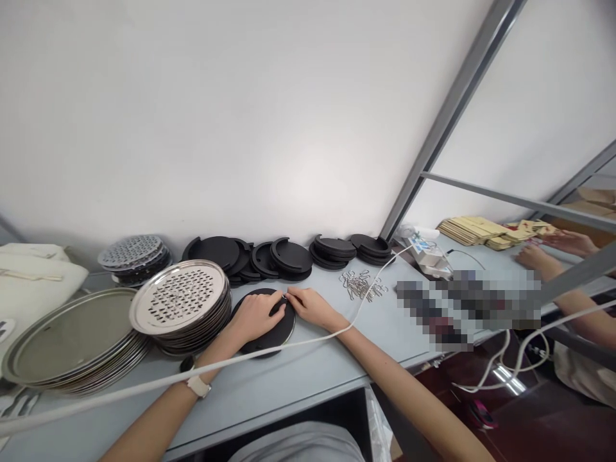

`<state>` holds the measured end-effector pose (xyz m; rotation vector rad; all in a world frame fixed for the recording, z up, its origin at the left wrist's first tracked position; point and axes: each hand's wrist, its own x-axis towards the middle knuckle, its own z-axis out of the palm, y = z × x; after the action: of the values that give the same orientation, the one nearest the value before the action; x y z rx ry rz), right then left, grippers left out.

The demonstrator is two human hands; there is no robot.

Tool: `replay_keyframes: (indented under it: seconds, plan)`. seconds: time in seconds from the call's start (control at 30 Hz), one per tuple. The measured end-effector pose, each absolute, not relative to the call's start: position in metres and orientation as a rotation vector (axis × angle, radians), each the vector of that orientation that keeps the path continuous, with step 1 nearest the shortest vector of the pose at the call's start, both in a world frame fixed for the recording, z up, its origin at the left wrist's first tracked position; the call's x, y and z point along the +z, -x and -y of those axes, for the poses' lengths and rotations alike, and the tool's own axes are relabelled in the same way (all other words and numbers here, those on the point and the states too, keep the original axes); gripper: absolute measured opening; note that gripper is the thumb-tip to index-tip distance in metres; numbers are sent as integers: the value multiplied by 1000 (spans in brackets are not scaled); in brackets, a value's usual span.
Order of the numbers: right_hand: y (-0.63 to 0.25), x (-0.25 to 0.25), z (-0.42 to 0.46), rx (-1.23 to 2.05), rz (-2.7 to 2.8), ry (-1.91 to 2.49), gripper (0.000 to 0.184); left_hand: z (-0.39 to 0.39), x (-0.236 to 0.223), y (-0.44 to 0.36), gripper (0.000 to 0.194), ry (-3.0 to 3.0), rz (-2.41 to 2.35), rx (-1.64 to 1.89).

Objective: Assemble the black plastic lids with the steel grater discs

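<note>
A flat black disc [265, 340] with a thin pale rim lies on the table in front of me. My left hand [256, 317] rests over its left part, fingers bent across the top and thumb near the far right edge, gripping it. At that edge my right hand [312, 307] is closed in a pinch beside the left fingertips. A tiny shiny metal piece [285, 297] shows between the two hands; the fingers cover most of it. To the right lies a loose heap of silver wire hooks [360, 286].
Black round holders [291, 255] line the wall. On the left stand perforated metal discs [185, 298] and large round trays [72, 337]. A white cable [308, 342] crosses in front of my arms. Beyond a metal post [447, 122], another person's hands [539, 260] are near yellowish pieces.
</note>
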<state>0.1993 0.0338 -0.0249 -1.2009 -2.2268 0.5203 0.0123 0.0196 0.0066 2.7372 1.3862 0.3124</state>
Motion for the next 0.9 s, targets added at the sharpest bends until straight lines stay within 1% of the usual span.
replay_keyframes:
  seconds: [0.47,0.9]
  plan:
    - [-201,-21,-36,517,2262,1194,28,-20,5,-14,17,-2672,-1470,325]
    - [-203,-24,-37,514,2298,1172,29,-21,5,-13,16,-2655,-1439,360]
